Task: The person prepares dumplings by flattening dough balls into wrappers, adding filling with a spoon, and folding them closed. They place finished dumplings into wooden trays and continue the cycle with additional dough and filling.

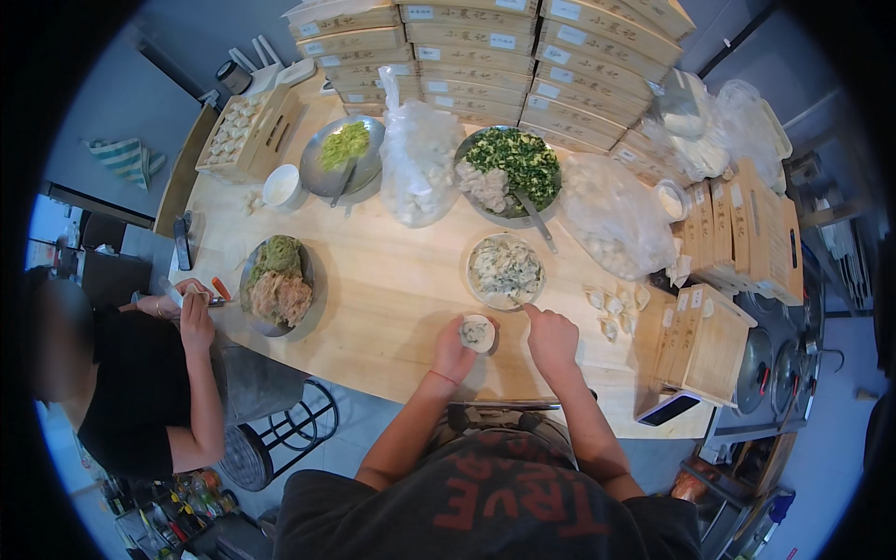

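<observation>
A round dumpling wrapper (477, 333) with a mound of pale, green-flecked filling lies in my left hand (453, 350). My right hand (553, 341) grips a thin utensil, whose tip reaches into the near edge of a bowl of creamy filling with green bits (505, 270). Right of that hand, several folded dumplings (614, 306) rest on the wooden table. Beyond the bowl stands a metal basin of chopped greens, yellow bits and pale pink meat or shrimp (511, 170), with a metal spatula (537, 222) leaning in it. Clear plastic bags of pale round pieces (420, 168) stand behind.
Wooden trays (469, 42) are stacked at the back, more (707, 343) at right near a phone (668, 408). At left, a co-worker (140, 392) handles a small item beside a bowl of green and pink filling (280, 287). A stool (246, 456) stands below the table (378, 280).
</observation>
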The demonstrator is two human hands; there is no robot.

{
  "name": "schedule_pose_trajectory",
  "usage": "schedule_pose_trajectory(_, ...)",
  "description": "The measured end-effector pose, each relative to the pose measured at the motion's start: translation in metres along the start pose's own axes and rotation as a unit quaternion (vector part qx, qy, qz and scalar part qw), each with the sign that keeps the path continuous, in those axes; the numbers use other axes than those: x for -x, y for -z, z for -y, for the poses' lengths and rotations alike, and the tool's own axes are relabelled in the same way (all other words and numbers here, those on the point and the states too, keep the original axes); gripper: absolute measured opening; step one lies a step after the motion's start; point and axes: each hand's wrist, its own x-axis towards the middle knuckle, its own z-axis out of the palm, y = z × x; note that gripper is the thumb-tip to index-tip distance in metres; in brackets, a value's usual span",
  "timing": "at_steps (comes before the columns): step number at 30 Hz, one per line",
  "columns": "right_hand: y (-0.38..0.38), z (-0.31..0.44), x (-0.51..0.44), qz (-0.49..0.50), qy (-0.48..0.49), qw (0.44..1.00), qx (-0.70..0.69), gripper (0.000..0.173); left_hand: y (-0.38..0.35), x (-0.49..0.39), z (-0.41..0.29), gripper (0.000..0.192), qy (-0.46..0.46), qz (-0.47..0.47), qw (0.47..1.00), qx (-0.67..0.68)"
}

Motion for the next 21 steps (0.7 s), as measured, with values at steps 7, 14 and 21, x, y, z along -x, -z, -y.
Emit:
schedule_pose_trajectory(7,0.001,-0.009,-0.007,-0.003,-0.034,0.996,-0.083,0.036,-0.007,0.000,0.004,0.049,0.006,-0.005,1.000,0.000)
schedule_pose_trajectory(14,0.001,-0.008,-0.010,0.006,-0.023,1.000,-0.021,0.028,-0.023,-0.015,0.014,0.047,0.044,0.019,0.999,-0.005)
schedule_pose_trajectory(21,0.024,-0.013,-0.007,0.106,-0.104,0.955,-0.257,0.027,-0.023,-0.025,0.017,0.046,0.047,-0.003,0.999,0.012)
